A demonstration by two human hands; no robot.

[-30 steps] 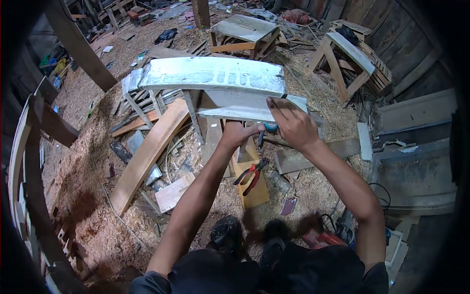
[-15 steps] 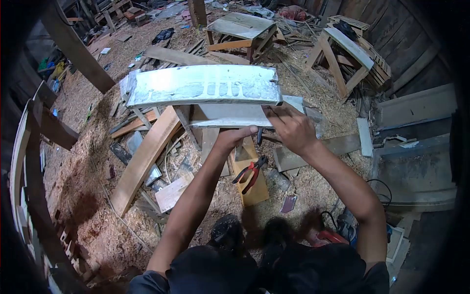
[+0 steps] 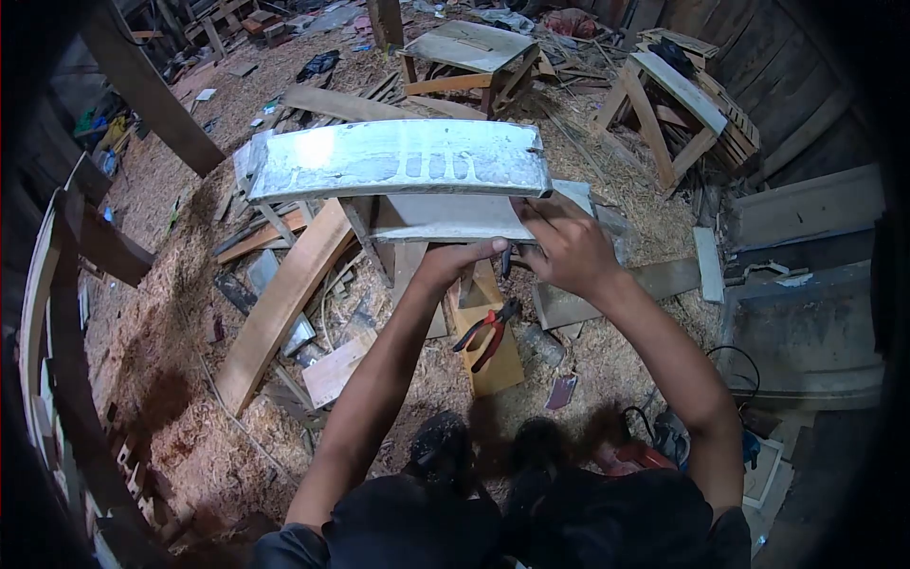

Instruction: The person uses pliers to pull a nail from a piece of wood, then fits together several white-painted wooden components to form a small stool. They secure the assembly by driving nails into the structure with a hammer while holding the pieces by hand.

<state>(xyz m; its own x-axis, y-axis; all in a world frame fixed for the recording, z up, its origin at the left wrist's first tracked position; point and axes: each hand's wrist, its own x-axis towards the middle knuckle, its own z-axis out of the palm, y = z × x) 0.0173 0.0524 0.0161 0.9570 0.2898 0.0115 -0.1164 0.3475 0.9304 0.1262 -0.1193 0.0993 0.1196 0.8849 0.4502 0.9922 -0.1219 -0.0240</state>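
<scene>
A white-faced, slightly curved wooden piece (image 3: pixel 398 163) with several pale streaks spans the middle of the view. Below it lies a second pale board (image 3: pixel 450 220), partly covered by the upper one. My left hand (image 3: pixel 463 261) grips this lower board, thumb on its near edge and the other fingers hidden underneath. At the right end of the boards, my right hand (image 3: pixel 575 248) is closed with bent fingers; what they pinch is hidden. A dark slim tip (image 3: pixel 505 261) shows between the hands. Red-and-black pliers (image 3: pixel 487 332) rest on a yellowish wood block (image 3: pixel 498 372), touched by neither hand.
Wood shavings (image 3: pixel 223 431) and offcuts cover the floor. A long plank (image 3: pixel 284 308) slants at left. Two low wooden stands (image 3: pixel 469 47) are behind, and a wooden post (image 3: pixel 156 95) leans at upper left. A blue-and-red power tool (image 3: pixel 673 436) lies near my right elbow.
The boards sit slightly further right and higher in the view, as do the surroundings. My right hand has shifted a little at the boards' end; my left keeps its hold.
</scene>
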